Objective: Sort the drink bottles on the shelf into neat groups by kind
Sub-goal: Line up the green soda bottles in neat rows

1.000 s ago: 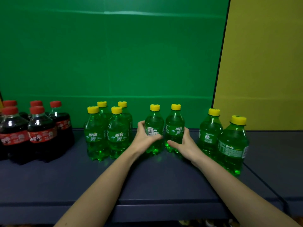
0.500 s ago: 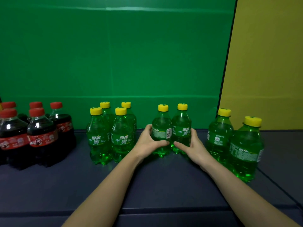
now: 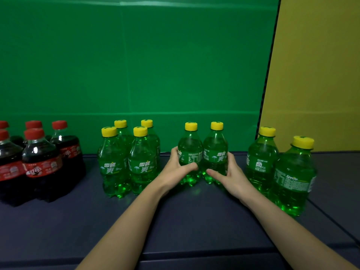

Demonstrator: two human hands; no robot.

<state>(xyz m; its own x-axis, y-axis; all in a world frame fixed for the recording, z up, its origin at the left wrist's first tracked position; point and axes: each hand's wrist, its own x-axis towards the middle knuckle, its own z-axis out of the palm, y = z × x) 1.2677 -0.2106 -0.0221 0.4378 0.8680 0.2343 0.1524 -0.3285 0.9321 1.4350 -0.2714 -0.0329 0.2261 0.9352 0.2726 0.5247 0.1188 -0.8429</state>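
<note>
Here, two clear green plastic bottles with yellow caps stand touching on the dark blue shelf, the left hand curled round the left one and the right hand round the right one. Left of this pair stands a cluster of four matching green bottles, and farther left red-capped dark cola bottles; right of the pair, two more green bottles.

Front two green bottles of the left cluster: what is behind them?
Two more: back-left bottle and back-right bottle. Only caps and shoulders show; their lower bodies and labels are covered.
</note>
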